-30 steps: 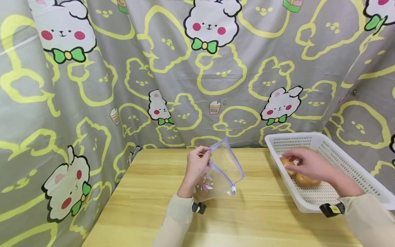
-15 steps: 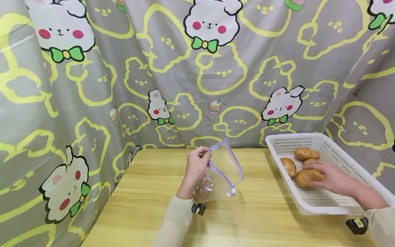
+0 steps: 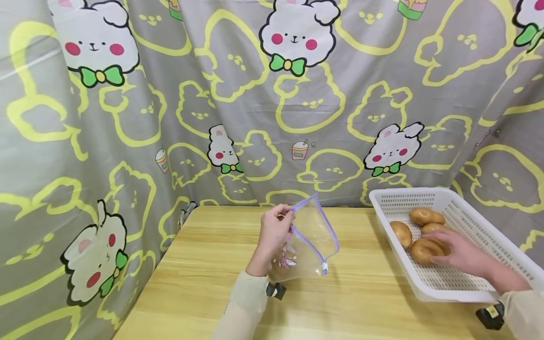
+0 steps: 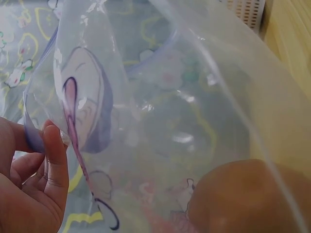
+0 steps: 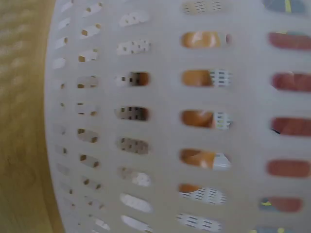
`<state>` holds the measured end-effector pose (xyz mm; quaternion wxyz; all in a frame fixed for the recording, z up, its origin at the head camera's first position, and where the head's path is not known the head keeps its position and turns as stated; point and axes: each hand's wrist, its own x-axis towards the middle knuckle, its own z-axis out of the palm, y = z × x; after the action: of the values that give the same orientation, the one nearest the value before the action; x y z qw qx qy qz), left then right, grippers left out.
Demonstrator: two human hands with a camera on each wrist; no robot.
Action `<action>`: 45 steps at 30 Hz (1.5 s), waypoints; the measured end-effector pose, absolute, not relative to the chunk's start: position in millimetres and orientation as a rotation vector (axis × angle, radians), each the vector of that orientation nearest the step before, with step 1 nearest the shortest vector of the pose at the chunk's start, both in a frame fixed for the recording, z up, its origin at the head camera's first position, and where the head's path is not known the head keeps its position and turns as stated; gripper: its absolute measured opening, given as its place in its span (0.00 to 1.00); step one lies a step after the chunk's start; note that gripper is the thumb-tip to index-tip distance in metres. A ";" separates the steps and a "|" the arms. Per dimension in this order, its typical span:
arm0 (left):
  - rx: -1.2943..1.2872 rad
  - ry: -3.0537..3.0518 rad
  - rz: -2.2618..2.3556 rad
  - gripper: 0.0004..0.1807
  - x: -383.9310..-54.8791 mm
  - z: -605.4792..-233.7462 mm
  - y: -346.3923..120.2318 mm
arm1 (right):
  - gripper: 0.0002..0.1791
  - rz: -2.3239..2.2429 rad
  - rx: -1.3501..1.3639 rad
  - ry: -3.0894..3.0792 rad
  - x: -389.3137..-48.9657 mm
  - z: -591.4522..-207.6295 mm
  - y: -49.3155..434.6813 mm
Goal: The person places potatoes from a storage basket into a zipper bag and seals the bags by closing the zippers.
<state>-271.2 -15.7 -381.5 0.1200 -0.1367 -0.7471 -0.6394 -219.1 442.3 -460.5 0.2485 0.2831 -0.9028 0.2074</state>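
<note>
My left hand [image 3: 275,231] pinches the purple-edged mouth of a clear zip bag [image 3: 312,245], which hangs open above the table. In the left wrist view, a rounded brown thing [image 4: 243,199] shows through the bag's plastic, at lower right. Inside the white slotted basket [image 3: 408,278] on the right, my right hand [image 3: 461,255] has its thumb and fingers around the front potato [image 3: 422,252]. Other potatoes lie close by: one at the left wall [image 3: 401,233], one farther back [image 3: 426,216], and one partly hidden by the fingers. The basket's wall [image 5: 160,97] blocks most of the right wrist view.
The wooden table [image 3: 204,264] carries the basket at its right side. A patterned curtain [image 3: 246,108] hangs behind the table and along both sides. The basket's raised rim surrounds the potatoes.
My right hand has shifted from the left potato to the front one, toward the right, and its fingers have come around it. My left hand keeps its hold on the bag.
</note>
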 end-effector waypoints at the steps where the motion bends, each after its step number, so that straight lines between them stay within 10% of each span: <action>1: -0.401 -2.182 -1.873 0.05 -271.2 -381.4 -15.4 | 0.35 0.559 0.763 -2.471 -218.9 -462.2 443.3; 33: -0.391 -2.178 -1.887 0.05 -274.0 -384.4 -15.8 | 0.19 0.682 0.696 -2.775 -212.0 -467.5 445.1; 45: -0.391 -2.194 -1.861 0.05 -274.3 -384.8 -16.3 | 0.38 0.897 0.635 -3.094 -209.3 -464.8 448.3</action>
<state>-274.3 -16.3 -384.8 0.1187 -0.1338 -0.7504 -0.6363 -209.3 448.3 -464.8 -0.0707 0.1928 -0.9400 0.2724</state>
